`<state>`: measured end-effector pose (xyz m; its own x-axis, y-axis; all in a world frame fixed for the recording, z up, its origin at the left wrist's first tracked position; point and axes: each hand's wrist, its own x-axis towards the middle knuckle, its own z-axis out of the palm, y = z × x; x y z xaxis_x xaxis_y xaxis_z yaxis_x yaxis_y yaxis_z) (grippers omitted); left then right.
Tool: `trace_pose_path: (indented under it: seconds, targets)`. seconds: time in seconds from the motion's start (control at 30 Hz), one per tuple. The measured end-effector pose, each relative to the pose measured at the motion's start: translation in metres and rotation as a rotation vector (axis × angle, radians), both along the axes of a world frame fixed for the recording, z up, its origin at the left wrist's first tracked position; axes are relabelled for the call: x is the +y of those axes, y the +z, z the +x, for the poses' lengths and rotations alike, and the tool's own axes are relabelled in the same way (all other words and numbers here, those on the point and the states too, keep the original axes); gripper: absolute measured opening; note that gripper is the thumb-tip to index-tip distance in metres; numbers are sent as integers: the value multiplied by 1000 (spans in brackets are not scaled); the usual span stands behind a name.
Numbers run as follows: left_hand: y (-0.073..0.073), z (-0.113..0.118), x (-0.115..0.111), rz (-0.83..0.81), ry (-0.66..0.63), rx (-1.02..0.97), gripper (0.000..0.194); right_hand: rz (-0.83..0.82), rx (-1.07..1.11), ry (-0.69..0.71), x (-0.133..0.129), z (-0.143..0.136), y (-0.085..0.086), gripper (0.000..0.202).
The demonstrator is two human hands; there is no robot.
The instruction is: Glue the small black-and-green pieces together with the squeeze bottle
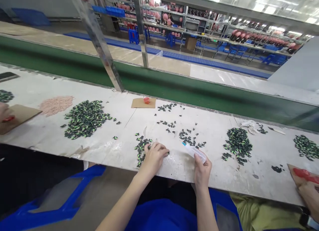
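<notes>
My right hand (203, 168) is wrapped round a translucent squeeze bottle (196, 153). The bottle's narrow blue tip points left and away from me, close to a scatter of small dark pieces (186, 137). Beside a loose heap of small black-and-green pieces (140, 147) is my left hand (156, 156), palm down with bent fingers. At its thumb and fingertips a small dark piece (168, 153) shows, pinched just over the white tabletop (179, 164). The hand covers part of the heap.
Larger piles of black-and-green pieces lie left (86, 119) and right (238, 143). Pink pieces (56, 105) lie farther left. A red cup (146, 100) stands on cardboard (137, 103). A metal post (99, 45) rises at the table's back edge. Other people's hands (310, 194) work at both sides.
</notes>
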<state>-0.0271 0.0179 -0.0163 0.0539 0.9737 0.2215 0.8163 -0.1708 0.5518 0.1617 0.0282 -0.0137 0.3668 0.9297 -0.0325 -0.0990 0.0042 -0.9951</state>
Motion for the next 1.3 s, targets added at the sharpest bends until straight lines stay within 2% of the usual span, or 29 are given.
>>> trace_pose_path:
  seconds: [0.13,0.27,0.63,1.3]
  targets:
    - [-10,-3,0,-39,25,-144,25,-37,-141,9,-3,-11,4,40]
    - [-12,-3,-2,-56,65,-235,27,-59,-227,78,-3,-19,8,43]
    - [-10,5,-6,-73,203,-209,23,-73,-292,168,-4,-21,8,41]
    - [-7,5,-2,-62,212,-278,18,-77,-328,156,-3,-20,4,47]
